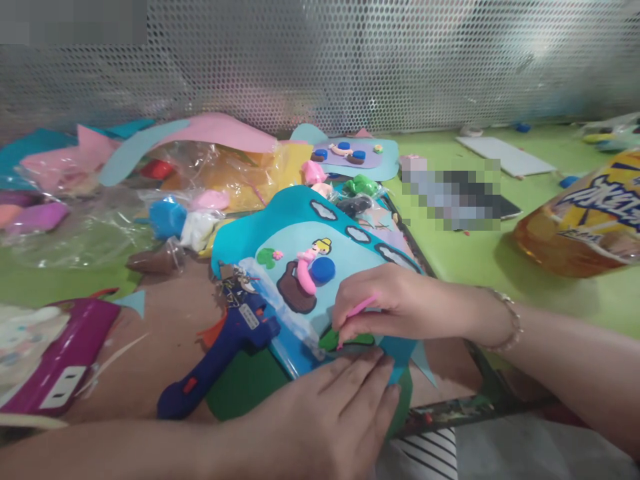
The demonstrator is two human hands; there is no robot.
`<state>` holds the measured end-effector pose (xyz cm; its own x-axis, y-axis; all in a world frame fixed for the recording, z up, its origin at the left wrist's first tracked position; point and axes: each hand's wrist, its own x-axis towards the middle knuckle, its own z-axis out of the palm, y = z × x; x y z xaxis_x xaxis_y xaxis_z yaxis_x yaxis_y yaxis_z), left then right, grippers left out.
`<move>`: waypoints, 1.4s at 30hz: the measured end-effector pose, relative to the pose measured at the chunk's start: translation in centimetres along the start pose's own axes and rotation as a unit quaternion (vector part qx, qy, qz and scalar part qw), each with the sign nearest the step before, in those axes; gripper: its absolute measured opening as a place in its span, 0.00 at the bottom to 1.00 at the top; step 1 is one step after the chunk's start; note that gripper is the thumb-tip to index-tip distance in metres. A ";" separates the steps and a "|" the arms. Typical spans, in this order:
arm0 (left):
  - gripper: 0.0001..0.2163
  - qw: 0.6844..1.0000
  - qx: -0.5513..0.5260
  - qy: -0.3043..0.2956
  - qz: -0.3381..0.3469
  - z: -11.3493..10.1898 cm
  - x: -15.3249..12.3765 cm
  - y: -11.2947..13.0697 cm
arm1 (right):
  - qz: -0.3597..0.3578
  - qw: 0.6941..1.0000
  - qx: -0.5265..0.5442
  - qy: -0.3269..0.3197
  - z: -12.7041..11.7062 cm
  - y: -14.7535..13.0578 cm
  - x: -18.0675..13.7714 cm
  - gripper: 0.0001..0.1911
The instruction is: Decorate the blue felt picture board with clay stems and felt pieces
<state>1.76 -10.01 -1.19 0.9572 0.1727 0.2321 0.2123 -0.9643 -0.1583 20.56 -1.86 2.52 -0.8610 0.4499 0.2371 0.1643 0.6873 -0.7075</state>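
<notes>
In my right hand is a slim pink modelling tool, pinched between the fingers. Its tip touches a flat green clay piece low on a blue craft picture. My left hand lies flat with its fingers stretched over the picture's lower edge, just below that clay. Higher on the picture are a brown clay shape, a pink and yellow clay figure, a round blue piece and a small green leaf shape. Whitish clay runs down the left edge.
A dark blue tool with keys on it lies left of the picture. Farther left rests a magenta case. Bagged clay lumps and foam sheets fill the back left. At right stands a drink bottle, before a perforated metal screen.
</notes>
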 end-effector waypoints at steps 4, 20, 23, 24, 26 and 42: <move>0.18 1.000 -0.001 0.009 -0.013 -0.1 0.1 0.0 | 0.000 1.000 0.004 0.008 0.0 0.0 -0.1 0.07; 0.18 1.000 -0.002 0.022 0.018 0.0 0.1 -0.7 | 0.090 0.963 0.175 0.184 -0.9 0.7 0.0 0.09; 0.17 0.999 -0.024 0.045 -0.004 0.1 0.1 -0.6 | 0.119 0.970 0.111 0.181 -1.3 1.0 0.0 0.11; 0.17 0.998 -0.028 0.054 -0.014 0.0 0.0 -0.5 | 0.125 0.972 0.100 0.171 -1.3 1.0 0.0 0.12; 0.17 0.996 -0.033 0.075 -0.034 -0.1 -0.1 -0.5 | 0.123 0.978 0.088 0.140 -1.4 1.1 0.0 0.12; 0.39 0.980 -0.035 -0.050 -0.191 -0.8 -0.6 -1.4 | 0.096 0.991 0.022 0.093 -1.5 0.9 -0.3 0.12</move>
<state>0.70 -8.98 -0.36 0.8254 0.5394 0.1663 0.5487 -0.8359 -0.0119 21.71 -0.46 2.80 -0.7116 0.6701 0.2112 0.2915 0.5551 -0.7790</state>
